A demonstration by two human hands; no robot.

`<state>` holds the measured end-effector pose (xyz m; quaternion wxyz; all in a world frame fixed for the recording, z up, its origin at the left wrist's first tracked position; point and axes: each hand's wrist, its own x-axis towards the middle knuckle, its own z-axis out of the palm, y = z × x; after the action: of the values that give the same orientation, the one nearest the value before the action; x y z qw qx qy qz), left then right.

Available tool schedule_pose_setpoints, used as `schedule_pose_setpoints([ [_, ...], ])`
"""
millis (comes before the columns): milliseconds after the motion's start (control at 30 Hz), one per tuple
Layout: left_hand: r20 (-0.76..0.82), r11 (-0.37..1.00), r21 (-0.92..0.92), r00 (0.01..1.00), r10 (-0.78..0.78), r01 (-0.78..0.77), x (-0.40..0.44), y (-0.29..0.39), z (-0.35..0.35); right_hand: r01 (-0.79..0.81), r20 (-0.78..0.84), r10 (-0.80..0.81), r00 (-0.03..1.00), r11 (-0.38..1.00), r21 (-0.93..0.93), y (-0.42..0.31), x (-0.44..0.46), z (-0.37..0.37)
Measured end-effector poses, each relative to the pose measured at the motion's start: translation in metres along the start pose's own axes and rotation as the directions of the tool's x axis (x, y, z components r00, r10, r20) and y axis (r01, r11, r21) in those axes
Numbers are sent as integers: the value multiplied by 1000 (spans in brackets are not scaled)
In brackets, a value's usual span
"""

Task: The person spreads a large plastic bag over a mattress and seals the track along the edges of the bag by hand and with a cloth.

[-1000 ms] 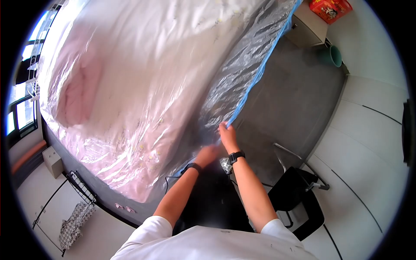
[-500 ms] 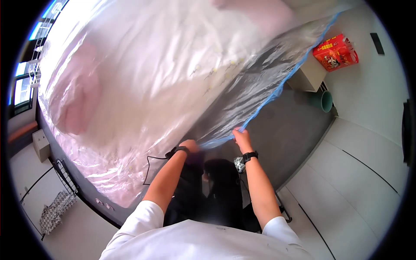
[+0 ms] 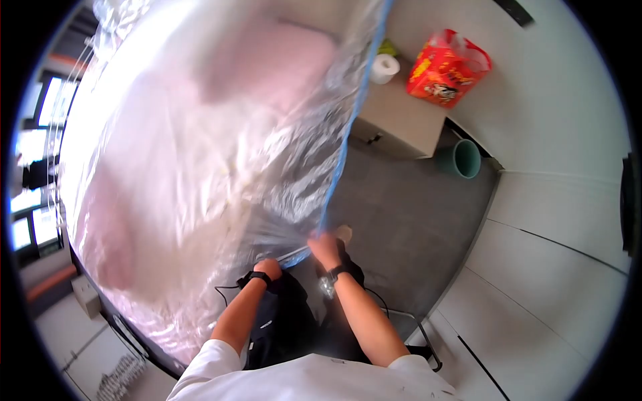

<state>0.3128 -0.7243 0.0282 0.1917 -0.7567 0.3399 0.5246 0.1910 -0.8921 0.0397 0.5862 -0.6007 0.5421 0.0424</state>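
Note:
A large clear plastic bag [image 3: 294, 180] with a blue edge strip [image 3: 343, 147] spreads over the left and middle of the view. Soft white and pink bedding [image 3: 267, 60] shows through the film, blurred in places. My right hand [image 3: 326, 250] is closed on the blue edge, right of my knees. Slightly lower and to the left, my left hand [image 3: 269, 269] is closed on the near edge of the same bag. A short stretch of blue edge runs between the two hands. Both wrists carry black bands.
A beige cabinet [image 3: 401, 123] stands ahead to the right, with a toilet paper roll [image 3: 384, 69] and a red bag [image 3: 447, 70] on it. Beside it sits a green bin [image 3: 461, 160]. A metal chair leg [image 3: 428, 344] is near my right side. Windows [image 3: 50, 113] lie far left.
My view has turned right, showing more of the cabinet and the paper roll. The right hand has come closer to the left, and the blue edge now rises more steeply.

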Motion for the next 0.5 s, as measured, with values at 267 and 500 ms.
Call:
schedule_pose_setpoints([
  [267, -229, 971, -191, 968, 100, -145, 19, 123, -133, -50, -100, 40, 994, 994, -100, -82, 39, -119],
  [500, -229, 935, -322, 970, 77, -150, 67, 158, -189, 141, -124, -160, 979, 979, -147, -115, 141, -155],
])
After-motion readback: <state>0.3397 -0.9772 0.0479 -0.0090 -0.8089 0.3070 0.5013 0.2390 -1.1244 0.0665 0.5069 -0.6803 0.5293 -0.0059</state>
